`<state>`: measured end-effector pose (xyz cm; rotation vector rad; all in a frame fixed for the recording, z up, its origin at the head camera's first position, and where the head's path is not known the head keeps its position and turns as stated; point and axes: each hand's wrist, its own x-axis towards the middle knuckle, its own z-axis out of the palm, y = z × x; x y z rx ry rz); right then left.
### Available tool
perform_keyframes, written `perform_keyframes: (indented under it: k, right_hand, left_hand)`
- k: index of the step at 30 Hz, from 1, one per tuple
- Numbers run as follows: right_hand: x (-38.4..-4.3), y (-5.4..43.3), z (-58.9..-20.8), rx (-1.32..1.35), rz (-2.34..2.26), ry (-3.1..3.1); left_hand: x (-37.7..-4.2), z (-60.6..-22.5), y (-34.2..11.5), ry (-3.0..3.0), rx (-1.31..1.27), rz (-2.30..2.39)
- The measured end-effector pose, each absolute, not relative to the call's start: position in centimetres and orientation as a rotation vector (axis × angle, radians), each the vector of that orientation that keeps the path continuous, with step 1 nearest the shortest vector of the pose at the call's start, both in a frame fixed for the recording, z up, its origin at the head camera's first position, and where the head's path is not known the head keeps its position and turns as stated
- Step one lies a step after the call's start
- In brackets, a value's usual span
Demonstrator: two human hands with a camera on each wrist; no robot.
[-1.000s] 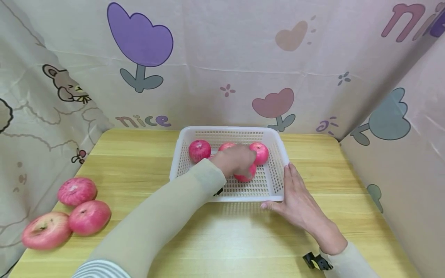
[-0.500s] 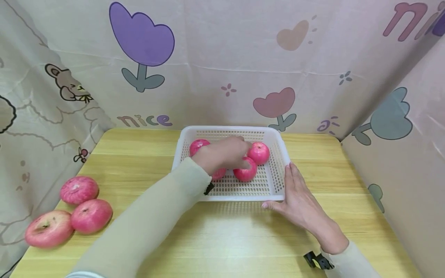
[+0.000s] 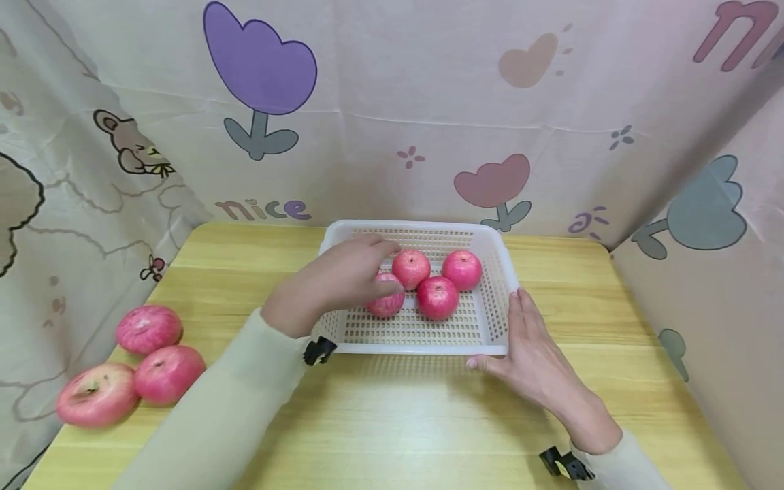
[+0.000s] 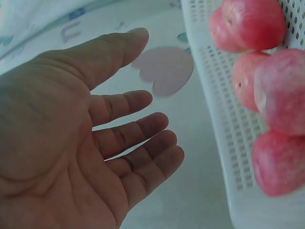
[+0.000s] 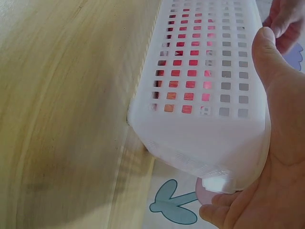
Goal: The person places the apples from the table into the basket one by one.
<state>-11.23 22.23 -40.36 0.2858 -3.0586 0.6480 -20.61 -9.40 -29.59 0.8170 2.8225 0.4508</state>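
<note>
A white perforated plastic basket (image 3: pixel 413 340) holds several red apples (image 3: pixel 437 298). My left hand (image 3: pixel 331 279) hovers over the basket's left end with nothing in it. Its fingers are relaxed and apart, and the palm shows bare in the left wrist view. In the head view its thumb overlaps the leftmost visible apple (image 3: pixel 384 306); the basket's back left corner is hidden behind the hand. My right hand (image 3: pixel 539 361) holds the basket's front right corner, thumb along the front and fingers along the right side. The right wrist view shows the thumb (image 5: pixel 269 50) up at the rim.
Three more apples lie together at the table's left edge, among them a striped dark red one (image 3: pixel 149 329) and a paler one (image 3: pixel 98 395). The wooden table (image 3: pixel 404 422) is bounded at the back and sides by a printed curtain (image 3: pixel 361 88).
My left hand has moved left across the basket, from over the right-hand apples to the left end, uncovering the middle apples. The right hand stays at the corner. The head view has shifted slightly.
</note>
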Motion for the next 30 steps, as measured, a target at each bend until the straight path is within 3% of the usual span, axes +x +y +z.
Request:
perform_keyframes:
  k: [15, 30]
  right_hand:
    - [-10.8, 22.3, -40.4, 0.273, 0.630, -3.063]
    - [-10.9, 22.3, -40.3, 0.267, 0.632, -3.056]
  left_hand:
    - [-15.3, -30.3, -22.4, 3.023, 0.444, 0.648]
    - [-10.2, -34.8, -34.6, 3.076, 0.039, 0.605]
